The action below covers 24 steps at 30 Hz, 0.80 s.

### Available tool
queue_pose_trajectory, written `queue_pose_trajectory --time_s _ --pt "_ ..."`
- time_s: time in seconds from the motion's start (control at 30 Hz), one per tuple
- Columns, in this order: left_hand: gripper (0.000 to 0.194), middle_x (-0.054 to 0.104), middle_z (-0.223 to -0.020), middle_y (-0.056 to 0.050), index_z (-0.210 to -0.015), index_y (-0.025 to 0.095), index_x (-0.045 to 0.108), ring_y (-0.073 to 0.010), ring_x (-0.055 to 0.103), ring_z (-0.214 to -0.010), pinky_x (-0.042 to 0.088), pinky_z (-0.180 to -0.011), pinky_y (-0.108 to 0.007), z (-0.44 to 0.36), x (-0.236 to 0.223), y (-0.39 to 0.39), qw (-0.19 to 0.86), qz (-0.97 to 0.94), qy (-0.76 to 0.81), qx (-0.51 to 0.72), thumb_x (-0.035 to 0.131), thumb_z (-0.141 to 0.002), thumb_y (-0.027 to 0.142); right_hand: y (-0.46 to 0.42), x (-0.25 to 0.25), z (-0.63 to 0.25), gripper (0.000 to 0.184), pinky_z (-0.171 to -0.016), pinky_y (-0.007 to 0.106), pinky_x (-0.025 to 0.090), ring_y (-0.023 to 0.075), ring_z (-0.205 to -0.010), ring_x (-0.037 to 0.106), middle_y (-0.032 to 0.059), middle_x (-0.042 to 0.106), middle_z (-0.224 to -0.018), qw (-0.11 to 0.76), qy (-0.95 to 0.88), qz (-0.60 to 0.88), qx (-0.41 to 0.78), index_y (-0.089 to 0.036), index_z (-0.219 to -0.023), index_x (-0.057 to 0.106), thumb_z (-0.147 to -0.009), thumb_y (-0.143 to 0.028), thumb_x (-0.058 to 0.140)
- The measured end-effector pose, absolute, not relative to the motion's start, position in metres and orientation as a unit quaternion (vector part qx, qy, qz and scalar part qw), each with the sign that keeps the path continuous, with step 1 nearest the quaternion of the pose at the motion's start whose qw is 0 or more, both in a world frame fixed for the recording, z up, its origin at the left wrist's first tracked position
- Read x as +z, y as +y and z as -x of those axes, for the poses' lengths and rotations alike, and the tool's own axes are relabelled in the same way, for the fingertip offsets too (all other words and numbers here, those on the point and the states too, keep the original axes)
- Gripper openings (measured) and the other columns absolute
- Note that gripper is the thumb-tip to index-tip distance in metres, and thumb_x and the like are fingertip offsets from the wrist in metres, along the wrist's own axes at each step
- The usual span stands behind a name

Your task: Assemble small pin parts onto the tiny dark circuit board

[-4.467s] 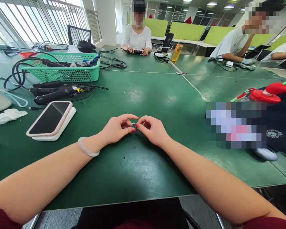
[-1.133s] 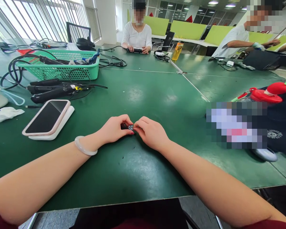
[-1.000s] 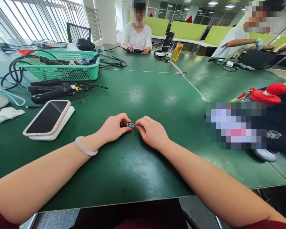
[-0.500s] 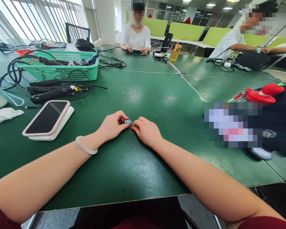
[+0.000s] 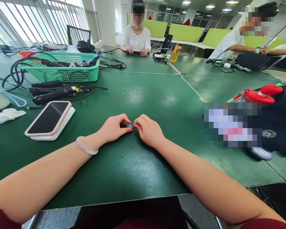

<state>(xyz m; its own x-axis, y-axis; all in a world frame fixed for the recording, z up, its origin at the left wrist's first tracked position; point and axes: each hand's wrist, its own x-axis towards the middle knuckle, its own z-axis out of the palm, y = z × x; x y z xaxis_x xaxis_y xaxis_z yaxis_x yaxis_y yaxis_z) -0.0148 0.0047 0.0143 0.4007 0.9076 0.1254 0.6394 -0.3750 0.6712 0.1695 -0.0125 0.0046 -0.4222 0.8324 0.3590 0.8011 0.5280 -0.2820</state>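
Between thumb and fingers, my left hand (image 5: 114, 128) grips a small black-and-white patterned piece (image 5: 130, 126), too small to name more exactly. My right hand (image 5: 149, 131) is just to its right, thumb and fingertips pinched together at the piece's right end. Whatever sits inside that pinch is hidden by the fingers. Both hands are low over the green table (image 5: 138, 171). Tiny dark bits (image 5: 134, 134) lie on the tabletop just below the fingertips.
To the left lie a phone (image 5: 50, 117) on a white box-like object, a crumpled tissue (image 5: 7, 115), black cabled devices (image 5: 54, 92) and a green basket (image 5: 62, 74). At right are a dark bag (image 5: 278, 117) and a red-lidded bottle (image 5: 259, 95). A person (image 5: 136, 38) sits opposite.
The fingertips of my right hand have come up against the small piece, where a gap showed before. My left hand has shifted slightly right and toward me, its fingers now farther over the piece.
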Motion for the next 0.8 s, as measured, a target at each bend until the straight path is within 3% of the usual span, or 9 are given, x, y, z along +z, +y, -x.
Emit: queue_pose_trajectory --time_s 0.33,0.53,0.8 --pt "0.025 0.065 -0.087 -0.002 -0.083 0.02 0.059 -0.0177 0.06 -0.08 0.048 -0.077 -0.034 0.017 0.013 0.005 0.285 -0.815 0.433 0.26 0.067 -0.068 0.039 -0.015 0.007 -0.168 0.021 -0.066 0.023 0.038 0.0114 -0.077 0.053 0.0034 0.057 -0.092 0.212 -0.864 0.453 0.059 -0.018 -0.092 0.059 -0.092 -0.027 0.041" --pt "0.026 0.065 -0.088 -0.002 -0.083 0.02 0.059 -0.0181 0.061 -0.082 0.048 -0.079 -0.035 0.016 0.012 0.005 0.279 -0.812 0.442 0.26 0.067 -0.068 0.04 -0.015 0.01 -0.177 0.012 -0.068 0.023 0.038 0.0102 -0.074 0.051 0.0009 0.056 -0.089 0.242 -0.84 0.47 0.121 -0.02 -0.09 0.059 -0.088 -0.026 0.049" --pt "0.025 0.066 -0.09 -0.002 -0.083 0.022 0.059 -0.0191 0.061 -0.085 0.047 -0.081 -0.036 0.018 0.012 0.007 0.246 -0.789 0.491 0.274 0.067 -0.068 0.04 -0.019 0.009 -0.183 0.009 -0.066 0.022 0.037 0.0095 -0.073 0.052 -0.0008 0.056 -0.084 0.149 -0.865 0.453 0.155 -0.02 -0.082 0.062 -0.084 -0.027 0.057"
